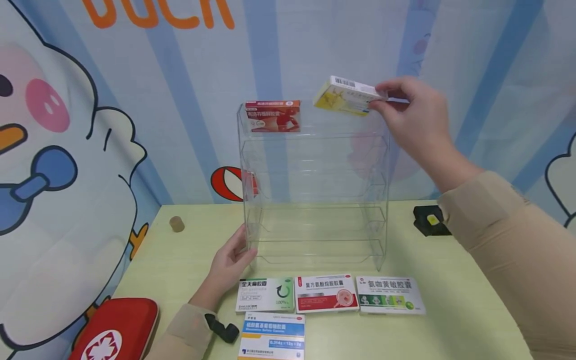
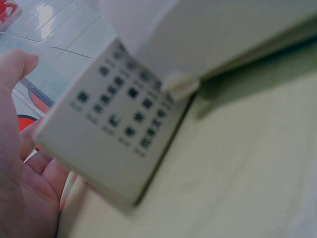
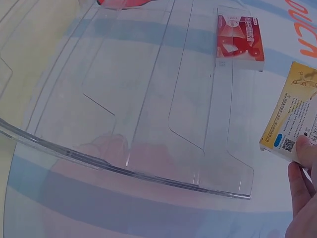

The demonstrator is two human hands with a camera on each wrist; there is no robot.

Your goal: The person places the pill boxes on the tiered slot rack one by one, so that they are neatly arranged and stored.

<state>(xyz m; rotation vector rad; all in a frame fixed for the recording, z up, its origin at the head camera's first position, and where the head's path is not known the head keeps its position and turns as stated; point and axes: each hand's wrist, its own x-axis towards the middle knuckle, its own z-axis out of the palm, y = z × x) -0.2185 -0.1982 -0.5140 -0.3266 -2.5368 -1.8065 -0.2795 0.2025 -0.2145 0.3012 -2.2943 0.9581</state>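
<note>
A clear tiered display rack (image 1: 315,220) stands on the table. My left hand (image 1: 230,262) holds its lower left side, thumb toward the front and fingers by the side panel. Above the rack's top right, my right hand (image 1: 416,112) pinches a yellow-and-white medicine box (image 1: 346,95) by its right end, tilted in the air. The right wrist view shows printed text on this yellow box (image 3: 294,114) and the thumb across its corner. A red medicine box (image 1: 272,117) sits at the left of the top tier.
Before the rack lie a green-and-white box (image 1: 265,295), a red-and-white box (image 1: 327,294), another white box (image 1: 389,295) and a blue-and-white box (image 1: 271,335). A red case (image 1: 117,325) lies front left, a small brown cylinder (image 1: 177,224) back left, a black object (image 1: 429,220) right.
</note>
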